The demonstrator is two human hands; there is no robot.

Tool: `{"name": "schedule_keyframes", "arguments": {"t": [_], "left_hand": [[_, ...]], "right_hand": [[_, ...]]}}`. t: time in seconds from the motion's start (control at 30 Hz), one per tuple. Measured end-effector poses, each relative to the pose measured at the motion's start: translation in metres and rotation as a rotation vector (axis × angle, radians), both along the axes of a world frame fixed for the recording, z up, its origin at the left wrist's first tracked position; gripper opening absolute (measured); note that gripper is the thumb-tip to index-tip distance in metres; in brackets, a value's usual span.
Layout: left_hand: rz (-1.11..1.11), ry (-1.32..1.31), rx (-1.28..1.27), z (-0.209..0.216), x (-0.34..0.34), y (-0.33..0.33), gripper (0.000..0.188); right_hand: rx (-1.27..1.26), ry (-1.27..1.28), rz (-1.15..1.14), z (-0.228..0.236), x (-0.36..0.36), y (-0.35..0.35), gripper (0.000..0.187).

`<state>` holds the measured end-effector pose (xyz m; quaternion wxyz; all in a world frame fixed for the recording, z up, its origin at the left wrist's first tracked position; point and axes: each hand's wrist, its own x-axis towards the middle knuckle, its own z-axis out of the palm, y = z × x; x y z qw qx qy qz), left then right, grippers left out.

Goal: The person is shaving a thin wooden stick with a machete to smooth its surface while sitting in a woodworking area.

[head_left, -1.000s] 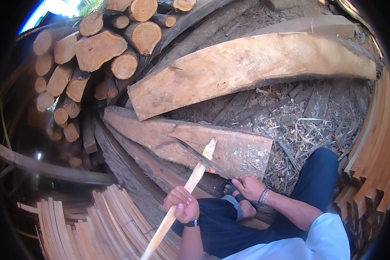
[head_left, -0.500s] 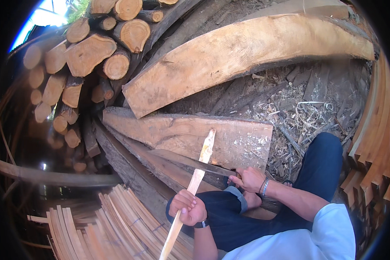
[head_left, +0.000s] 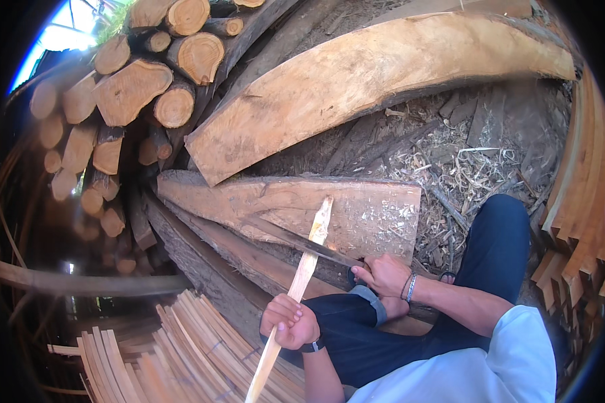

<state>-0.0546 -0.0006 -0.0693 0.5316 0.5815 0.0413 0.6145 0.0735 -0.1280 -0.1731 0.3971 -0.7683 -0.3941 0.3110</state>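
My left hand (head_left: 290,324) is closed round a pale wooden stick (head_left: 306,265), gripping it below its middle. The stick slants up and away, and its rough, whittled far end lies over a flat wooden slab (head_left: 376,201). My right hand (head_left: 384,274) grips a machete (head_left: 286,234) by the handle, which the fingers hide. Its long dark blade points left and crosses the stick above my left hand. The blade appears to rest against the stick. Pale chips are scattered over the slab's right part.
Beyond the slab lies a long curved plank (head_left: 383,67). Stacked cut logs (head_left: 133,91) rise at the far left. Bundled thin strips (head_left: 195,342) lie near left, stacked boards (head_left: 575,221) at the right. Wood shavings (head_left: 470,161) cover the ground past my bent knee (head_left: 501,225).
The machete has shifted slightly down along the stick, toward my left hand. My left hand keeps its grip, and the whole view has tilted a little.
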Motion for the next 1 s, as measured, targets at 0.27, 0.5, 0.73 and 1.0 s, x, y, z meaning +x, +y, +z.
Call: {"name": "schedule_keyframes", "arguments": {"t": [0.27,0.5,0.73,1.0], "left_hand": [[-0.023,-0.041,-0.031,-0.003,-0.002,0.002,0.025],[-0.010,0.016,0.002,-0.002,0.000,0.001,0.027],[-0.024,0.016,0.020,-0.003,-0.001,-0.001,0.027],[-0.033,0.013,0.010,-0.002,-0.001,0.003,0.028]], "right_hand": [[-0.089,0.052,0.018,-0.007,0.010,0.003,0.065],[0.001,0.016,0.023,-0.002,0.011,0.002,0.067],[-0.005,-0.024,0.026,0.015,0.006,0.000,0.067],[-0.145,0.033,-0.091,-0.025,0.033,-0.003,0.058]]}}
